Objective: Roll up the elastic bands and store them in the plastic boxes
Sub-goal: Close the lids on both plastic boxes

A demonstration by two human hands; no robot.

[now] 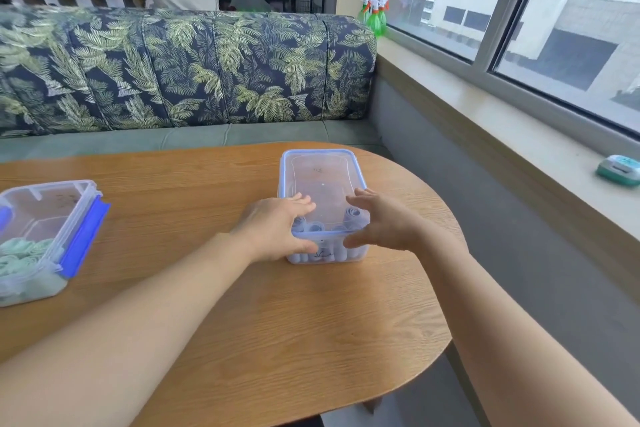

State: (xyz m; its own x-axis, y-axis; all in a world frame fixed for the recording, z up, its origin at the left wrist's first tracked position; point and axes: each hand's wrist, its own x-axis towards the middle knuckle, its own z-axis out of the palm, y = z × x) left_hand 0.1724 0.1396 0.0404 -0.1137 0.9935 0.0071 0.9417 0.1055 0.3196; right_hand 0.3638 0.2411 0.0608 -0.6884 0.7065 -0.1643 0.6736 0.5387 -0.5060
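My left hand (277,225) lay on the near left corner of the clear rectangular plastic box with the blue-rimmed lid (322,180), fingers stretched almost flat over the lid and thumb against the front wall under the rim. My right hand (377,222) mirrored it on the near right corner, fingers straight and spread, thumb low at the front. Neither hand was curled round anything; whether the thumbs pressed a latch I could not tell. The box stood on the oval wooden counter (277,322), towards its far right side, with pale blue rolled elastic bands (353,217) showing through its near end. Well apart, at the counter's left edge, stood a second clear plastic box with blue latches (52,204), its lid on and pale green rolled bands (20,253) inside.
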